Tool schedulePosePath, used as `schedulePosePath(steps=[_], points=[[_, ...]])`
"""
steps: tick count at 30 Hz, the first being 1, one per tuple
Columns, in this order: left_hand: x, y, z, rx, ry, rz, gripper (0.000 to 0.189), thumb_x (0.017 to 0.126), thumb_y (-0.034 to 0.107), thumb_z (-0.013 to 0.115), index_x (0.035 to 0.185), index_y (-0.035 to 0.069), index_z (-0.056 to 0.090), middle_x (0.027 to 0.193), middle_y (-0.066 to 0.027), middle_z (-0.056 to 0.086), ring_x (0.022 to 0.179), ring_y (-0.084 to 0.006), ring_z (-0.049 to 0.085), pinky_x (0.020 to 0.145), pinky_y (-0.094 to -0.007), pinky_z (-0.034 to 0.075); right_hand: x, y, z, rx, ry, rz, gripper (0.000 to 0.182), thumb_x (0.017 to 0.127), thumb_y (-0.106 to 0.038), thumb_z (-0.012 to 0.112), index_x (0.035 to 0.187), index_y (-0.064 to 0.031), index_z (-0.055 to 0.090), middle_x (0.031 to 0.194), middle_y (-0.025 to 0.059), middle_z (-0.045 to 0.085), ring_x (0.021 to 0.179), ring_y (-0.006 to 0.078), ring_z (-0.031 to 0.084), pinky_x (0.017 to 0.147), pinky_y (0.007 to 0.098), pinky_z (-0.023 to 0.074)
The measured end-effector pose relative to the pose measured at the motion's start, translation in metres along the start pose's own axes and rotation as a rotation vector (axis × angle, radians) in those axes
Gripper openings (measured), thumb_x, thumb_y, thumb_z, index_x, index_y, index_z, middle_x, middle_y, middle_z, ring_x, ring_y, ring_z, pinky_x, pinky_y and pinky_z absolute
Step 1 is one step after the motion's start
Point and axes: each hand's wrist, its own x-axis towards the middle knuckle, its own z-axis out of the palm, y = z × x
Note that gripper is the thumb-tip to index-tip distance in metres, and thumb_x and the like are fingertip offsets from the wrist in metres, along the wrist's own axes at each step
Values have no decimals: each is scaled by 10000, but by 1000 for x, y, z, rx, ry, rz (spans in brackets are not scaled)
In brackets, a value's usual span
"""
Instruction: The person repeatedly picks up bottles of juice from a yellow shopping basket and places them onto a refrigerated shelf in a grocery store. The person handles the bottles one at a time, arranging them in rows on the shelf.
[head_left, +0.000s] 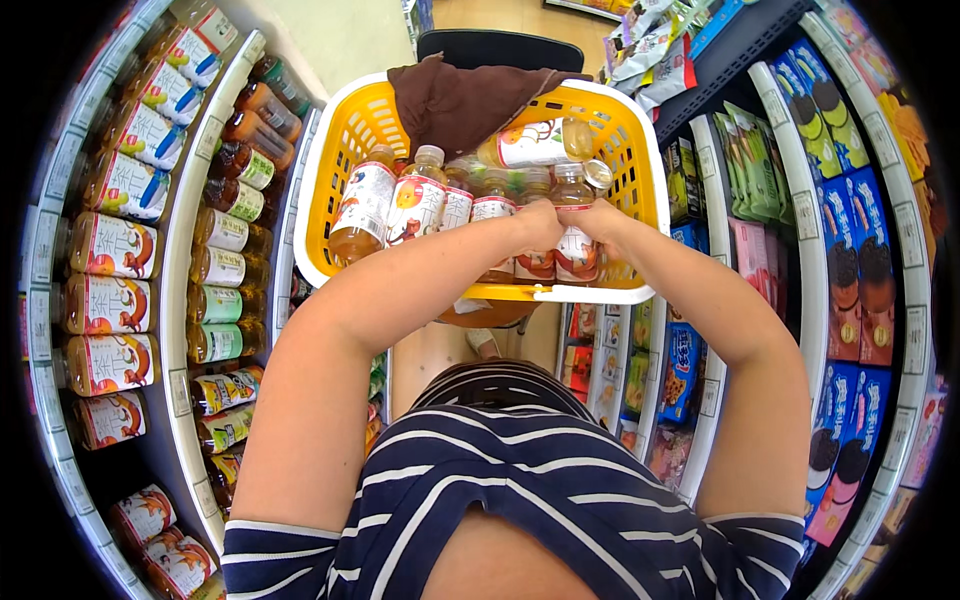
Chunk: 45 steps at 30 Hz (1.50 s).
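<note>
A yellow plastic shopping basket (352, 109) with a white rim is in front of me, full of plastic bottles of tea drink. My right hand (598, 223) grips an upright tea bottle (576, 251) near the basket's front right. Beside it, my left hand (538, 223) rests against the neighbouring bottle (534, 264), knuckles up; its fingertips are hidden between the bottles. The two hands touch. Farther left stand more bottles, one with a fruit picture on its label (415, 202). Another bottle (536, 142) lies across the back, under a brown cloth (465, 101) draped over the rear rim.
The basket rests on a chair with a black backrest (499, 49). Shelves of drink bottles (112, 292) rise close on my left. On my right, shelves hold blue biscuit boxes (840, 247) and green snack bags (750, 165). Snack packets (652, 60) hang at the back right.
</note>
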Motion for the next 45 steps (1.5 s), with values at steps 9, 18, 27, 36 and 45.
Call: schedulePosePath(steps=[9,18,27,36,45], points=[[-29,3,-22,-63,167,95,437,804,271,572,1023,-95,479,939,-246,586,872,-315,596,719,-348,477,-12,-7,-4,62,53,-119,648,714,-275,710,1192,49,416,1121,145,548,1012,205,537,852,350,432],[-87,-4,-62,-696,141,273,688,907,271,504,1395,96,51,1207,-146,461,1064,-179,488,847,-285,436,-53,-54,20,389,-205,-480,513,792,-296,672,1144,-3,441,1057,119,562,905,167,578,794,300,486],[-132,-29,-88,-942,446,469,651,902,182,520,1391,60,108,1208,-116,446,1077,-146,468,859,-271,438,-72,-107,64,297,-372,-671,487,826,-310,633,1144,11,452,1029,97,572,926,133,549,815,278,458],[-218,-70,-94,-1007,793,562,625,884,136,531,1370,58,145,1155,-114,480,1019,-150,502,845,-290,440,-103,-140,139,97,-693,-808,484,830,-292,630,1168,3,449,1050,82,567,956,133,531,853,284,425],[-336,-117,-51,-893,1264,412,613,890,154,519,1375,66,155,1204,-113,447,1088,-150,435,922,-294,365,-170,-140,246,-135,-1119,-898,439,863,-224,590,1193,9,419,1103,89,547,988,134,520,878,289,413]])
